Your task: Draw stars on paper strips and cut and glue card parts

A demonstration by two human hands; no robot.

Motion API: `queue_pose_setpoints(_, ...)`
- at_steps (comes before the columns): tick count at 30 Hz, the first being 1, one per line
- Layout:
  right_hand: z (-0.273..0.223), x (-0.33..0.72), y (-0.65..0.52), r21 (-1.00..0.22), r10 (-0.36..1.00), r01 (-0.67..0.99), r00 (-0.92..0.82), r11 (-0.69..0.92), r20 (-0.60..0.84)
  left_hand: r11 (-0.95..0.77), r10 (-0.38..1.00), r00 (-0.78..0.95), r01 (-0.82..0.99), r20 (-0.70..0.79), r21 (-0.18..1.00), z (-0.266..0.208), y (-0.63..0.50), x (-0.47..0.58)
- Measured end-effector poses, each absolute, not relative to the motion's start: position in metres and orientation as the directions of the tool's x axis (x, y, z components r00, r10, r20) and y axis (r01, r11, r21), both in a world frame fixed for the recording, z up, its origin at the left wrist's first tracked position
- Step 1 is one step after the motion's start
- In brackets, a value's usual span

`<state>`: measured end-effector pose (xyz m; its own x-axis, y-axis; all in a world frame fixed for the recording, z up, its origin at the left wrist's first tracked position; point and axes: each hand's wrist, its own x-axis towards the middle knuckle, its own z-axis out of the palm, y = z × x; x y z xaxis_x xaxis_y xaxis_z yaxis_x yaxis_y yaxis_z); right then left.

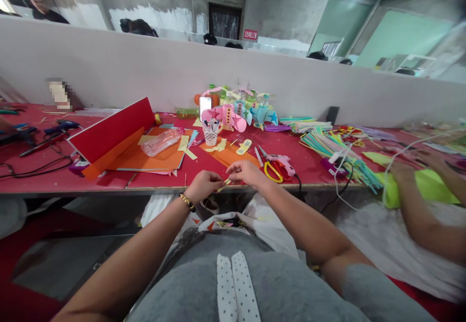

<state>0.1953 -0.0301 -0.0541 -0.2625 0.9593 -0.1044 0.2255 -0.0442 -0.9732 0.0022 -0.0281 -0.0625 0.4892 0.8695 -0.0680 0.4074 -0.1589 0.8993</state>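
Observation:
At the table's front edge, my left hand (207, 186) pinches a small pale yellow paper strip (223, 185) between thumb and fingers. My right hand (244, 172) meets it from the other side, its fingertips closed at the strip's upper end. Just beyond my hands lies an orange paper sheet (229, 157) with yellow scraps (221, 144) and a yellow rounded piece bearing grey stars (243, 147). Right of my right hand are yellow-handled scissors (273, 172) and a pink glue gun (285, 163).
A patterned pen cup (210, 133) stands before several decorated bottle planes (228, 115). A clear plastic bottle (162, 142) rests on coloured paper at left, beside a red board (112, 130). Pipe cleaners (338, 152) spread at right. A co-worker's arm (415, 205) reaches over green sheets (433, 186).

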Motion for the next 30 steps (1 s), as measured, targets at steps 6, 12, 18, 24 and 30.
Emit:
queue_pose_setpoints(6, -0.051, 0.188, 0.016, -0.922, 0.875, 0.388, -0.445, -0.005, -0.192, -0.47, 0.872, 0.438, 0.626, 0.218, 0.622, -0.07, -0.018, -0.018)
queue_pose_setpoints(12, -0.048, 0.172, 0.054, -0.851, 0.764, 0.516, -0.586, 0.095, -0.27, -0.857, 0.512, 0.773, 0.43, 0.375, 0.285, -0.085, -0.006, -0.039)
queue_pose_setpoints(18, -0.046, 0.157, 0.079, -0.797, 0.643, 0.571, -0.688, 0.195, -0.336, -0.91, 0.414, 0.837, 0.394, 0.358, 0.129, -0.097, 0.002, -0.05)
queue_pose_setpoints(24, -0.045, 0.15, 0.098, -0.715, 0.549, 0.631, -0.727, 0.301, -0.411, -0.906, 0.417, 0.841, 0.416, 0.343, 0.081, -0.102, 0.005, -0.051)
queue_pose_setpoints(30, -0.048, 0.142, 0.112, -0.603, 0.533, 0.682, -0.719, 0.414, -0.447, -0.918, 0.386, 0.863, 0.393, 0.326, 0.047, -0.105, 0.007, -0.05)
